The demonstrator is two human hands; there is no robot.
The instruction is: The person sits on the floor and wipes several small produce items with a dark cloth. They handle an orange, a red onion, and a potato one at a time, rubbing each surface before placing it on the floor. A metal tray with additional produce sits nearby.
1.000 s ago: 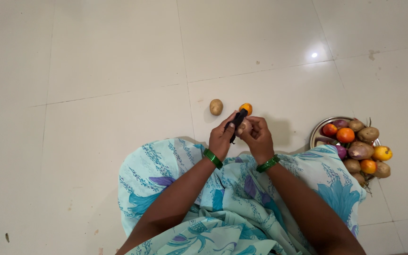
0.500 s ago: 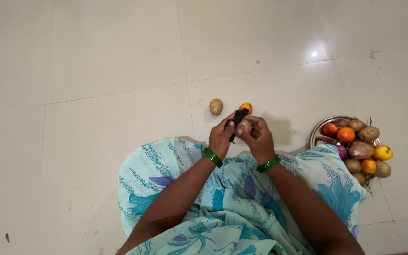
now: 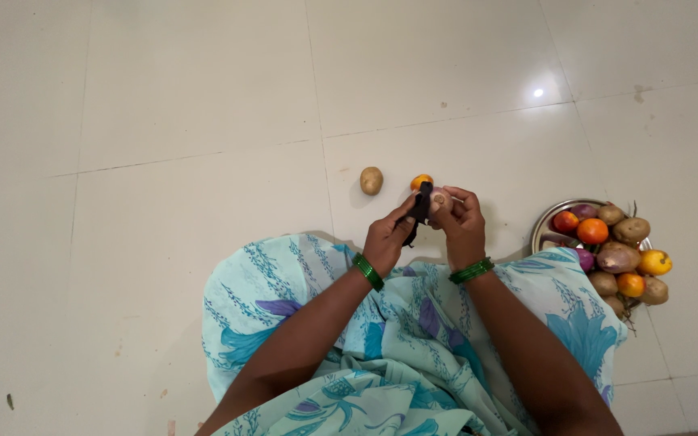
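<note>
Left hand (image 3: 388, 236) grips a black peeler (image 3: 420, 207), fingers clamped on its handle. Right hand (image 3: 462, 222) has fingers wrapped around a pale, partly peeled potato (image 3: 439, 198), held above the floor (image 3: 163, 105). Whole potato (image 3: 372, 180) and an orange fruit (image 3: 420, 182) lie just beyond. Steel plate (image 3: 544, 222) of vegetables sits right.

Both hands have drifted to the person's right and away from the lap; the right hand (image 3: 464, 226) now lifts its pale vegetable (image 3: 439, 199) higher (black peeler (image 3: 421, 208) following), partly covering the orange fruit (image 3: 420, 182).
</note>
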